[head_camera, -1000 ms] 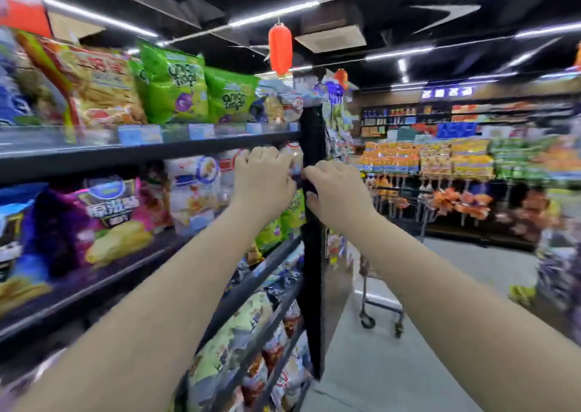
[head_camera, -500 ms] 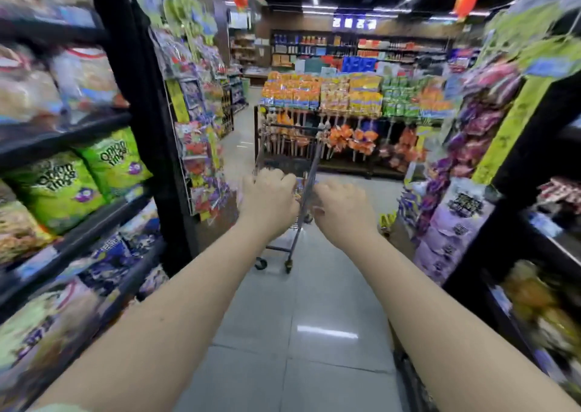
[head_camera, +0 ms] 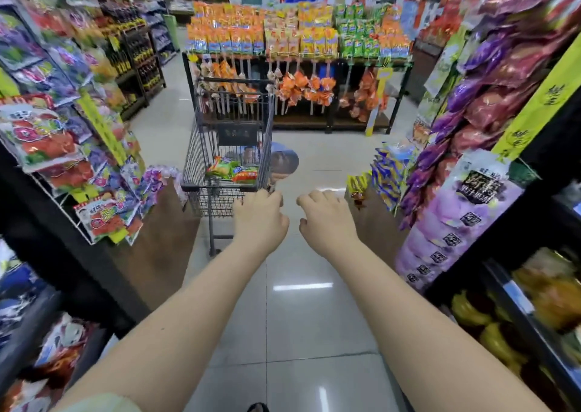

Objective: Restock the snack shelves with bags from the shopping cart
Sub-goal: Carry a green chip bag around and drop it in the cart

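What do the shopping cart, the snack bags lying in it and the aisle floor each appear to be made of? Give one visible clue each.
Shopping cart: dark metal wire, judging by its thin gridded sides.
Snack bags: probably glossy printed plastic film; they look crinkled and shiny.
Floor: likely pale polished tile; joint lines and lamp reflections show.

Chinese lettering on purple bags [head_camera: 465, 210], unreadable

A glossy tiled floor [head_camera: 298, 323] carries a wire shopping cart [head_camera: 196, 157] with a few snack bags [head_camera: 234, 170] lying in its bottom. Shelves [head_camera: 534, 210] crowded with packets line both sides, and a display rack [head_camera: 314, 121] stands beyond the cart.
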Demonstrator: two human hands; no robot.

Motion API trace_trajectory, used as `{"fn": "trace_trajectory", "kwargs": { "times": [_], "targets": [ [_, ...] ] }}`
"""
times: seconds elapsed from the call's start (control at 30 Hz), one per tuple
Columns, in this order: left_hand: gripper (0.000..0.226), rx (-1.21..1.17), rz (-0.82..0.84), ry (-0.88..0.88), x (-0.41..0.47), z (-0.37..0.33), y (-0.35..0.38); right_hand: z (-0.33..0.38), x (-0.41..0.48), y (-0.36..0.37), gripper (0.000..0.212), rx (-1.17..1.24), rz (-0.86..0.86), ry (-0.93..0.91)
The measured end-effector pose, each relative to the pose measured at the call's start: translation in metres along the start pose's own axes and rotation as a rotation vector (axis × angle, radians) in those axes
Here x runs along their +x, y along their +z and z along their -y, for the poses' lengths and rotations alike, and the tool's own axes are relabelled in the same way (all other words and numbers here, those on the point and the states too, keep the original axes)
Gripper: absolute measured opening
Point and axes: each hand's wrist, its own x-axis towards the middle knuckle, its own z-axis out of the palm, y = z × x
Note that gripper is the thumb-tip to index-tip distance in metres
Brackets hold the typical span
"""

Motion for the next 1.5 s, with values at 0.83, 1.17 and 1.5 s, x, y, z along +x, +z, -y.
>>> {"fn": "trace_trajectory", "kwargs": {
  "times": [0.83, 1.17, 1.5],
  "targets": [
    [0.016, -0.087, 0.168, -0.416, 0.45, 0.056, 0.234, -0.207, 0.443, 0.248, 0.04, 0.21, 0.41, -0.116],
    [0.023, -0.099, 0.194, -0.69, 0.569, 0.173, 0.291, -0.154, 0.635, 0.349, 0.036, 0.263, 0.473, -0.374],
    [0.022, -0.156, 0.267, -0.927, 0.65, 0.274, 0.324, -0.077, 0.771, 0.445, 0.046, 0.173, 0.675, -0.615]
  ]
}}
